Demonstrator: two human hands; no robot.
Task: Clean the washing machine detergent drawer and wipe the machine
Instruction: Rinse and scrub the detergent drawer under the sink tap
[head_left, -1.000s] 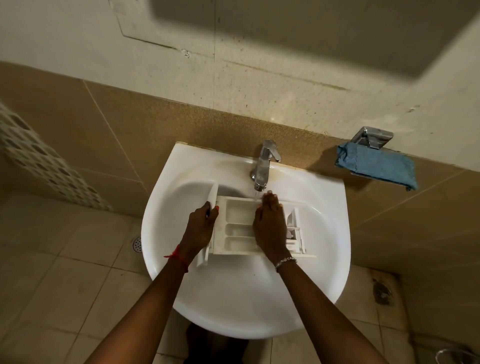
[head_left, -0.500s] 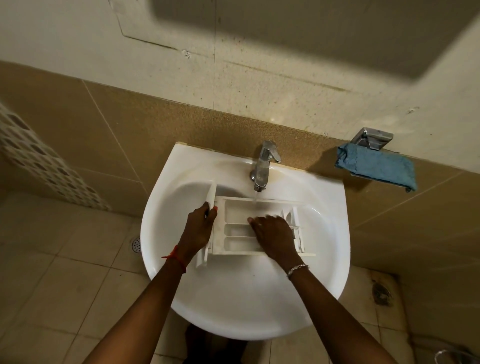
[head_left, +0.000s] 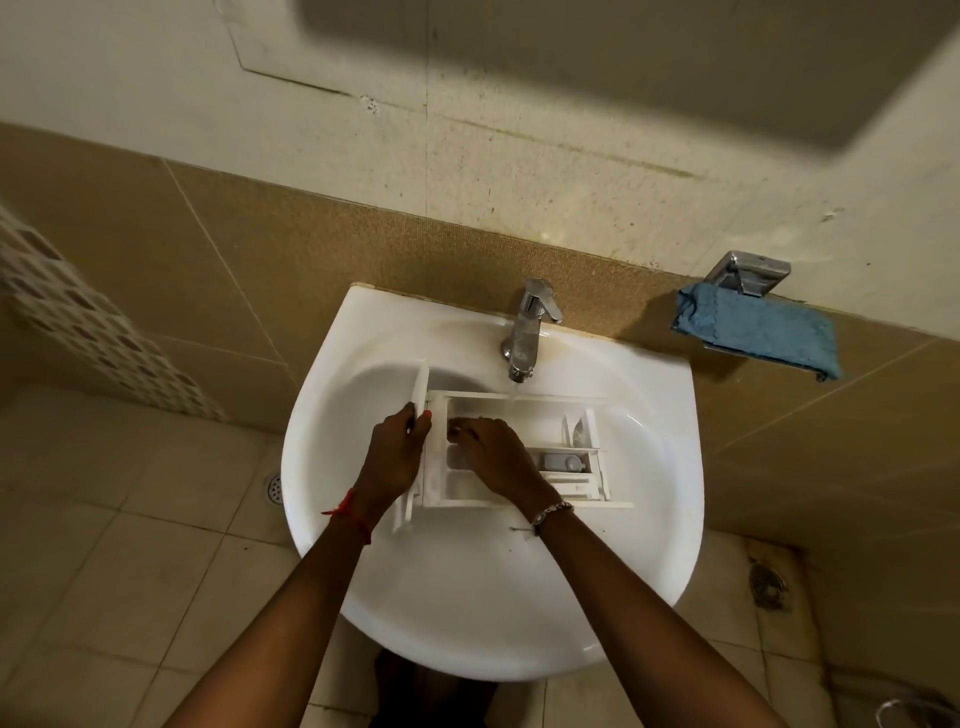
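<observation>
I am working through the rinsing step of the cleaning: the detergent drawer (head_left: 537, 415) is lying across the hollow of the basin (head_left: 467, 623), its far wall catching a thin stream of water from the tap (head_left: 527, 332) at the basin's back rim. My left hand (head_left: 395, 457) is steadying it at the basin's left side, its fingers (head_left: 410, 415) clamped round the drawer's upright front panel (head_left: 420, 387). My right hand (head_left: 493, 457) is lying over the compartments near the basin's middle, fingers close together and loosely bent, tips pressing down inside and holding nothing that I can see. Judging from this, I am rubbing residue out by hand. The next move calls for working along toward the inserts at the basin's right side, then tipping the drawer to drain it. Wiping the machine is not yet begun, and no machine is showing here. Counting: I am seeing one drawer, one tap, one basin, two hands, and one blue cloth (head_left: 758, 332) draped on a chrome holder (head_left: 748, 273) on the wall just right of the basin. I am counting at least three compartments, my hand hiding part of them. One floor drain (head_left: 274, 487) is sitting just left of the basin.
</observation>
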